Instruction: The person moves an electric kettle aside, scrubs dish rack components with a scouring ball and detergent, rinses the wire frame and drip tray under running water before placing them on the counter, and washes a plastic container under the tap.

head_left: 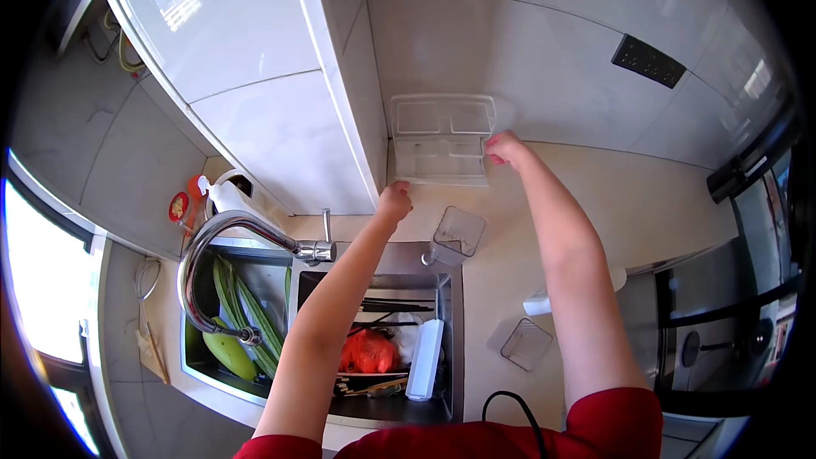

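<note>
A clear plastic rack (442,172) stands on the counter against the tiled wall, in the corner beside the pillar. Its upright back panel has two see-through sections. My left hand (396,202) is closed at the rack's front left corner, fingertips pinched on its lower edge. On the other side, my right hand (507,150) pinches the rack's right edge. Just in front of the rack, between my forearms, sits a clear plastic bin (459,233). A second clear bin (525,344) rests nearer to me, left of my right forearm.
A curved metal faucet (229,221) arches over the left sink (194,357), which holds long green vegetables (246,310). In the right sink (455,357) lie a red plastic bag (370,350), chopsticks and a white tray (425,361). A black socket strip (648,60) is on the wall.
</note>
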Demonstrator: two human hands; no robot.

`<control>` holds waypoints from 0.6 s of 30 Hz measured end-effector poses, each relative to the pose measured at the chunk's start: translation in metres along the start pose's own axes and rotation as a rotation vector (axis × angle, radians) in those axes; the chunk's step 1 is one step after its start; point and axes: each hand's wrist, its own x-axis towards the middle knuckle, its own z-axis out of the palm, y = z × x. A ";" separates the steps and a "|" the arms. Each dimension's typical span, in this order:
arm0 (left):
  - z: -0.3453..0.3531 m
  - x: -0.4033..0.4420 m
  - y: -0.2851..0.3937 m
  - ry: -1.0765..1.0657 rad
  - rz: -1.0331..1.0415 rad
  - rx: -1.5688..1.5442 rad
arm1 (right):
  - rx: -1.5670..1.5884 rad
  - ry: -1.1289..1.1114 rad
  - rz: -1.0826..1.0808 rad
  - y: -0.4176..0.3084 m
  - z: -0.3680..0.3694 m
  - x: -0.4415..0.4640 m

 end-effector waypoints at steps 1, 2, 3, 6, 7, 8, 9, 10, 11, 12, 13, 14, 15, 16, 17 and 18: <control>-0.003 -0.009 0.006 0.000 0.005 -0.001 | -0.062 -0.011 0.019 -0.009 -0.006 -0.004; -0.006 -0.020 0.011 -0.040 0.017 -0.032 | -0.061 -0.009 0.019 -0.017 -0.013 -0.009; -0.010 -0.033 0.018 -0.081 0.030 -0.063 | -0.143 -0.072 0.008 -0.027 -0.023 -0.012; -0.025 -0.083 0.024 -0.177 0.169 -0.108 | -0.157 -0.050 -0.036 -0.073 -0.049 -0.063; -0.032 -0.098 0.020 -0.178 0.170 -0.111 | -0.160 -0.048 -0.036 -0.089 -0.057 -0.085; -0.039 -0.116 0.012 -0.219 0.264 -0.077 | -0.130 -0.026 -0.142 -0.103 -0.064 -0.107; -0.047 -0.136 0.004 -0.260 0.360 -0.042 | -0.098 -0.003 -0.249 -0.119 -0.070 -0.129; -0.055 -0.158 0.000 -0.262 0.367 0.007 | -0.099 -0.001 -0.249 -0.133 -0.074 -0.155; -0.062 -0.184 -0.005 -0.265 0.369 0.053 | -0.069 0.024 -0.365 -0.143 -0.073 -0.186; -0.068 -0.211 -0.010 -0.263 0.343 0.037 | -0.042 0.045 -0.479 -0.152 -0.069 -0.217; -0.074 -0.235 -0.017 -0.258 0.319 0.020 | -0.028 0.027 -0.546 -0.159 -0.063 -0.250; -0.080 -0.256 -0.028 -0.256 0.295 -0.005 | -0.010 0.008 -0.612 -0.159 -0.052 -0.283; -0.087 -0.278 -0.042 -0.256 0.266 -0.027 | 0.020 -0.046 -0.669 -0.152 -0.037 -0.314; -0.094 -0.296 -0.056 -0.228 0.262 0.047 | 0.048 -0.096 -0.734 -0.143 -0.020 -0.344; -0.101 -0.313 -0.072 -0.198 0.261 0.120 | 0.143 -0.156 -0.672 -0.129 0.002 -0.373; -0.105 -0.322 -0.102 -0.129 0.319 0.152 | 0.221 -0.274 -0.660 -0.110 0.026 -0.394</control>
